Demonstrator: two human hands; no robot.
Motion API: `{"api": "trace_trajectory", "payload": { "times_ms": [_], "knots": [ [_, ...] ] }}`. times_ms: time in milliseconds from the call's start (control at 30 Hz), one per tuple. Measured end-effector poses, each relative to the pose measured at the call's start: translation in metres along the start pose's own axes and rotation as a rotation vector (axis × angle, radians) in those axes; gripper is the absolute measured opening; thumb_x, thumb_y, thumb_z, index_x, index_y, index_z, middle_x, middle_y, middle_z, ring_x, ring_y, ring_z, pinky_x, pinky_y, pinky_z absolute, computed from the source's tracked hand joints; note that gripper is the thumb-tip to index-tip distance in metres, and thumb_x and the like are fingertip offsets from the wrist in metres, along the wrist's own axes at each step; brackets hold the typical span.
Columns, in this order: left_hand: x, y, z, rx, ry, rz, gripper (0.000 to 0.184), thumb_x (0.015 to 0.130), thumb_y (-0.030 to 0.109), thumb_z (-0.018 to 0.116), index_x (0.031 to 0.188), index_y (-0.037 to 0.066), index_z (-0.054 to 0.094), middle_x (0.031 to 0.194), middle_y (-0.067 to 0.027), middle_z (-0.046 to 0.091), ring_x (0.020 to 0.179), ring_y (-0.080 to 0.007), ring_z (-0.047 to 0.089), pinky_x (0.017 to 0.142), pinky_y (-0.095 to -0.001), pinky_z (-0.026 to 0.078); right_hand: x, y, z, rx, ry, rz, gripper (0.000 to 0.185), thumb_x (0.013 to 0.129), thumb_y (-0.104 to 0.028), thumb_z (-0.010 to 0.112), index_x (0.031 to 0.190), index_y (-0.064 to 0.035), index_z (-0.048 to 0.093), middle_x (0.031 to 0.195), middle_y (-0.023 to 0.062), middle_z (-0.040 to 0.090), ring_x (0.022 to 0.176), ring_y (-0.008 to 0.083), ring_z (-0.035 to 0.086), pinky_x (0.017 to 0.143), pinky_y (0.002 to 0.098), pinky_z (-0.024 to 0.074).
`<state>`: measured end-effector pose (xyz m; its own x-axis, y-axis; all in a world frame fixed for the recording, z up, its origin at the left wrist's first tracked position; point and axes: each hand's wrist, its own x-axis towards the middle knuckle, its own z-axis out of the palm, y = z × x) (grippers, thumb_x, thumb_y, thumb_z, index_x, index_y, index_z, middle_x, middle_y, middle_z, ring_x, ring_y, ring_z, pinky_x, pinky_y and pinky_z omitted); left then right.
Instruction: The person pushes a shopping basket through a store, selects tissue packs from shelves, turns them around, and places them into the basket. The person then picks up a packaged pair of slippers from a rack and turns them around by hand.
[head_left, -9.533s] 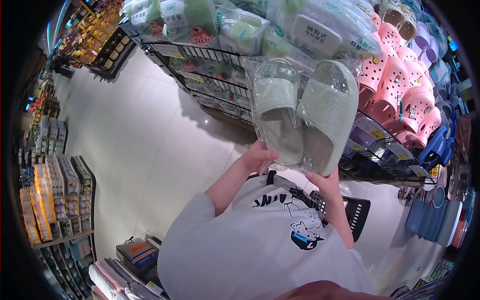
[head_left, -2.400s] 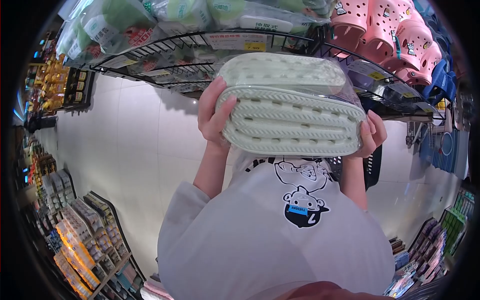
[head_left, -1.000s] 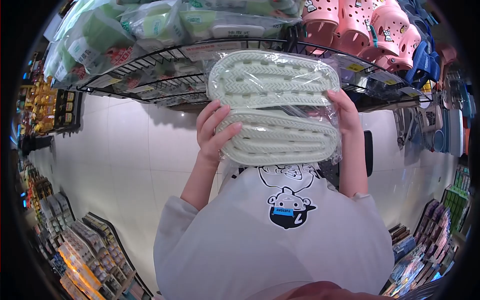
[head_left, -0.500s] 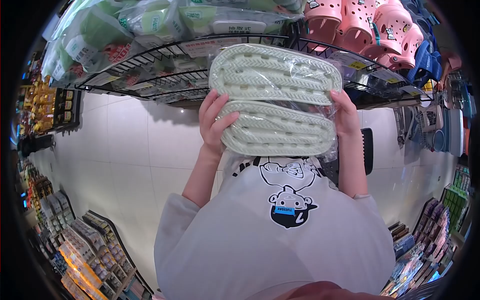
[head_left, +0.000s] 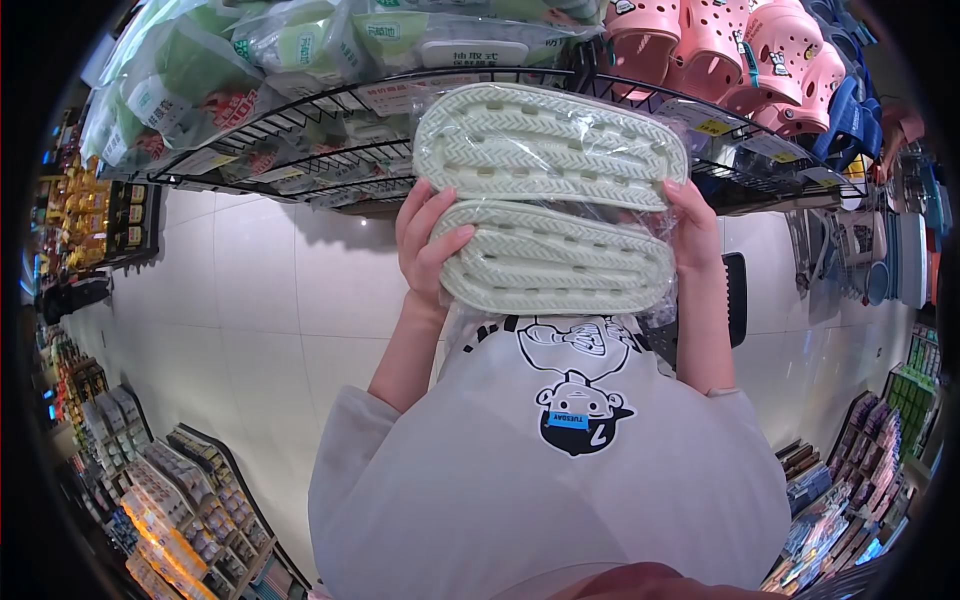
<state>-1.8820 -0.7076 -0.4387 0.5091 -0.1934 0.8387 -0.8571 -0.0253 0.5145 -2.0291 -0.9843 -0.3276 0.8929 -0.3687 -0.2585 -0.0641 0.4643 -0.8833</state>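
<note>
A pair of pale green slippers [head_left: 560,255] in clear plastic wrap is held up in front of my chest, soles towards me, one above the other. My left hand [head_left: 425,240] grips the left ends, its fingers spread over the edges of both soles and the wrap. On the other side my right hand [head_left: 692,225] is closed on the right end, with the thumb pressed on the upper sole near its lower corner. The undersides show a zigzag tread with rows of slots. The slippers' tops face away and are hidden.
Just beyond the slippers runs a black wire shelf [head_left: 330,100] with green-and-clear plastic packs [head_left: 290,50]. Pink clogs [head_left: 710,45] and blue sandals [head_left: 850,125] stand at the right. Stocked shelves [head_left: 200,500] line the lower left, with more shelves [head_left: 850,470] at the lower right.
The slippers look slightly larger and have tilted a little in my hands. Both hands keep their hold in nearly the same place.
</note>
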Motion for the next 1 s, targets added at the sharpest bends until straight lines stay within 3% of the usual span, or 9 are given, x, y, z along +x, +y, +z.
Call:
{"api": "trace_trajectory", "payload": {
  "times_ms": [767, 1000],
  "knots": [
    [0.007, 0.0, -0.003, 0.001, 0.006, 0.024, 0.023, 0.092, 0.023, 0.069, 0.111, 0.016, 0.057, 0.127, -0.0148, 0.063, 0.126, -0.0392, 0.055, 0.102, -0.0448, 0.052, 0.001, 0.003, -0.001, 0.032, -0.031, 0.017, 0.051, 0.093, -0.021, 0.059, 0.138, 0.0017, 0.049, 0.129, 0.0152, 0.063, 0.114, 0.025, 0.064, 0.095, 0.043, 0.0535],
    [0.006, -0.001, 0.002, 0.01, 0.01, 0.033, 0.025, 0.091, 0.024, 0.07, 0.111, 0.017, 0.058, 0.125, -0.0144, 0.064, 0.123, -0.0387, 0.056, 0.1, -0.0449, 0.052, 0.007, 0.009, -0.001, 0.098, 0.054, 0.07, 0.049, 0.095, -0.019, 0.056, 0.139, 0.0017, 0.049, 0.129, 0.0154, 0.063, 0.113, 0.026, 0.064, 0.094, 0.0428, 0.055]
  ]
}}
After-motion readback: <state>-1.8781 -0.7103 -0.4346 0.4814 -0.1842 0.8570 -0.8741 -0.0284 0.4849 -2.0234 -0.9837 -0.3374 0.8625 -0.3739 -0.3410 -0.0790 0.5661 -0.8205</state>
